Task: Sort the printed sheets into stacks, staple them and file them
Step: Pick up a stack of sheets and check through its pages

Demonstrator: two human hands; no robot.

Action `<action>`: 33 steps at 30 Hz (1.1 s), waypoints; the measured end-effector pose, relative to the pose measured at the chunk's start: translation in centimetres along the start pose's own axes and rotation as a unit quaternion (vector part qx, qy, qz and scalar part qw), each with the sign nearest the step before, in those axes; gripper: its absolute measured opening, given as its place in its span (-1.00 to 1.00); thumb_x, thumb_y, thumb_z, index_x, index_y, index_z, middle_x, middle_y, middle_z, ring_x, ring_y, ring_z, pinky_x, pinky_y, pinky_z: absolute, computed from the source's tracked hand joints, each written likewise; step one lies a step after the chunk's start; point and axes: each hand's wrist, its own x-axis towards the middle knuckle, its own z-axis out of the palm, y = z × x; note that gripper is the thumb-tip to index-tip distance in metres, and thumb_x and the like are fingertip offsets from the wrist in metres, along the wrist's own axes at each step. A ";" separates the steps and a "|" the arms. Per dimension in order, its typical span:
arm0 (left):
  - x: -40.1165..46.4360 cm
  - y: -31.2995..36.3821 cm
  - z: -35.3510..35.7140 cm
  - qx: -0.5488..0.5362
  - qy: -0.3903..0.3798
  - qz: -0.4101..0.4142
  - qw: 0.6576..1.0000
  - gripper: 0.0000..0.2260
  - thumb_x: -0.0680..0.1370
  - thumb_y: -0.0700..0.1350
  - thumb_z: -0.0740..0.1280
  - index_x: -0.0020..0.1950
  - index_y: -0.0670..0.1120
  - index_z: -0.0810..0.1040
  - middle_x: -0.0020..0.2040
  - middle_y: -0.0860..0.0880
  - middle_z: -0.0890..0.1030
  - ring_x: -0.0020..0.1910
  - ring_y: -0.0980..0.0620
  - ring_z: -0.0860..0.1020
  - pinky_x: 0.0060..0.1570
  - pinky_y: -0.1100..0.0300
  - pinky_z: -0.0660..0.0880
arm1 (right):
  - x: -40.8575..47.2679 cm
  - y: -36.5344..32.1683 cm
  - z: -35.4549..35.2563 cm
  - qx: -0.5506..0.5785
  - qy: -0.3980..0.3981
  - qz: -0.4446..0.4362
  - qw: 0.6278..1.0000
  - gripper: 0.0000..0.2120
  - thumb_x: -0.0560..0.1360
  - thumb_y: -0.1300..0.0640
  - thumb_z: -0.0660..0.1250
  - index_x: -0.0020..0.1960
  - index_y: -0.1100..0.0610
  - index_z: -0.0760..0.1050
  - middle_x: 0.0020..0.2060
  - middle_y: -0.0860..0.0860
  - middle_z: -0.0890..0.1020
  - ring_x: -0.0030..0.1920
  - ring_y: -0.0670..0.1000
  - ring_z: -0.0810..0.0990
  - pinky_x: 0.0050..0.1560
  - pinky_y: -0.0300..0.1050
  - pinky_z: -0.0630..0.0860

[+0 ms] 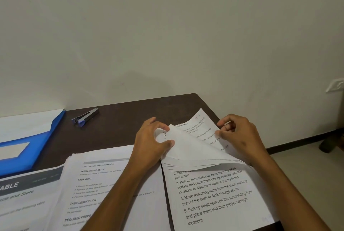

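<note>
Dark brown desk (119, 119) with matt wood-look top, white matt paper printed sheets (214, 193) with black text, glossy blue plastic folder (28, 149), stapler (86, 116) of grey metal and bluish plastic, plain matt painted wall (167, 26)

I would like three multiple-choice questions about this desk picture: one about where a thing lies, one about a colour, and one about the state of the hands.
1. Where does the stapler lie?
A. on the bare dark desk behind the paper stacks
B. on top of the right paper stack
C. inside the folder

2. What colour is the folder at the left?
A. red
B. blue
C. green

3. What are the two hands doing?
A. both lie flat on the desk
B. one holds the stapler
C. both pinch raised sheets of the right stack

Answers:
1. A, it rests on the desk near the wall, apart from the papers.
2. B, its cover is plainly blue.
3. C, the left hand and right hand hold the lifted sheets at their edges.
</note>
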 end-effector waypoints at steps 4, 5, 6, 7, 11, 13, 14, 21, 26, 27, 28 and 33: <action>0.0 0.1 0.0 0.000 0.002 0.003 1.000 -0.71 0.42 -0.09 0.63 0.04 0.13 0.63 0.55 0.06 0.39 0.54 0.03 0.34 0.32 0.18 0.20 | -0.6 -1.2 -0.8 0.173 -0.130 -0.026 0.976 -0.92 0.51 0.24 0.54 -0.02 0.10 0.73 -0.26 0.05 0.59 -0.19 -0.05 0.58 -0.01 -0.16 0.51; 0.0 0.1 -0.1 0.000 0.001 0.001 1.000 -0.71 0.42 -0.09 0.63 0.04 0.13 0.63 0.55 0.06 0.39 0.54 0.02 0.34 0.32 0.18 0.20 | -0.9 -1.7 -1.1 0.194 -0.165 -0.040 0.966 -0.91 0.53 0.24 0.51 0.02 0.13 0.74 -0.23 0.05 0.60 -0.15 -0.03 0.59 0.00 -0.19 0.51; 0.0 0.2 -0.1 0.000 0.001 -0.001 1.000 -0.70 0.42 -0.09 0.63 0.04 0.14 0.62 0.56 0.06 0.39 0.54 0.01 0.34 0.33 0.18 0.20 | -1.1 -2.0 -1.3 0.201 -0.193 -0.054 0.959 -0.90 0.55 0.24 0.49 0.05 0.16 0.74 -0.19 0.06 0.63 -0.13 -0.01 0.60 0.01 -0.19 0.51; 0.0 0.1 -0.1 0.000 0.001 0.000 1.000 -0.70 0.42 -0.09 0.64 0.03 0.15 0.62 0.56 0.06 0.39 0.54 0.01 0.35 0.33 0.18 0.20 | -1.4 -2.3 -1.4 0.204 -0.216 -0.063 0.953 -0.88 0.55 0.23 0.47 0.07 0.17 0.74 -0.14 0.09 0.69 -0.11 0.03 0.62 0.01 -0.16 0.52; 0.0 0.0 0.0 -0.007 0.007 0.003 1.000 -0.68 0.39 -0.11 0.65 0.02 0.13 0.62 0.54 0.04 0.41 0.53 0.00 0.36 0.32 0.16 0.25 | -1.7 -2.7 -1.4 0.190 -0.279 -0.090 0.937 -0.87 0.56 0.25 0.47 0.08 0.20 0.73 -0.03 0.28 0.72 -0.06 0.09 0.67 0.03 -0.05 0.54; -0.1 0.0 0.0 -0.009 0.010 0.007 1.000 -0.67 0.38 -0.13 0.65 0.03 0.11 0.62 0.50 0.04 0.45 0.53 0.01 0.36 0.32 0.18 0.27 | -1.7 -2.6 -1.3 0.173 -0.299 -0.102 0.933 -0.88 0.55 0.27 0.47 0.07 0.20 0.74 -0.03 0.29 0.71 -0.06 0.08 0.66 0.02 -0.05 0.52; 0.0 0.0 0.0 -0.011 0.010 0.013 1.000 -0.68 0.38 -0.14 0.65 0.03 0.09 0.63 0.47 0.05 0.47 0.53 0.03 0.35 0.30 0.23 0.26 | -1.7 -2.6 -1.2 0.169 -0.310 -0.104 0.930 -0.88 0.54 0.29 0.48 0.06 0.20 0.74 -0.04 0.27 0.71 -0.06 0.07 0.66 0.02 -0.06 0.52; 0.0 0.3 0.2 0.009 0.002 -0.002 1.000 -0.73 0.48 -0.11 0.60 0.08 0.12 0.62 0.56 0.00 0.41 0.54 -0.04 0.37 0.46 0.06 0.30 | -1.7 -2.4 -0.4 0.125 -0.352 -0.118 0.920 -0.89 0.50 0.32 0.54 -0.01 0.16 0.77 -0.18 0.10 0.66 -0.20 0.03 0.46 -0.11 -0.01 0.36; -0.1 -0.4 0.0 -0.035 0.024 0.029 0.999 -0.84 0.65 -0.22 0.35 0.06 0.02 0.67 0.42 0.04 0.54 0.49 0.13 0.36 0.38 0.19 0.29 | -1.9 -2.6 -0.9 0.095 -0.357 -0.119 0.921 -0.84 0.48 0.26 0.57 0.04 0.12 0.74 -0.12 0.08 0.65 -0.09 -0.03 0.50 0.01 -0.13 0.42; -0.2 -0.4 -0.2 -0.044 0.025 0.028 0.998 -0.79 0.66 -0.25 0.30 0.06 -0.02 0.69 0.38 0.08 0.54 0.48 0.16 0.35 0.34 0.26 0.27 | -1.9 -2.6 -0.9 0.090 -0.352 -0.125 0.923 -0.79 0.46 0.23 0.59 0.08 0.10 0.72 -0.06 0.10 0.65 -0.04 -0.04 0.52 0.06 -0.15 0.43; -0.2 -0.3 -0.3 -0.049 0.023 0.024 0.998 -0.76 0.66 -0.28 0.27 0.06 -0.04 0.71 0.36 0.11 0.52 0.47 0.18 0.34 0.30 0.33 0.25 | -1.8 -2.5 -1.0 0.090 -0.345 -0.127 0.925 -0.74 0.44 0.19 0.61 0.12 0.09 0.71 0.00 0.10 0.65 0.01 -0.01 0.54 0.11 -0.14 0.44; -0.2 -0.1 -0.3 -0.040 0.020 0.009 0.999 -0.82 0.62 -0.28 0.37 0.09 -0.03 0.70 0.49 0.04 0.46 0.46 0.14 0.35 0.36 0.17 0.24 | -1.6 -2.4 -1.4 0.153 -0.302 -0.100 0.936 -0.53 0.45 0.01 0.56 0.33 -0.01 0.57 0.19 0.02 0.67 0.22 0.06 0.66 0.22 0.06 0.61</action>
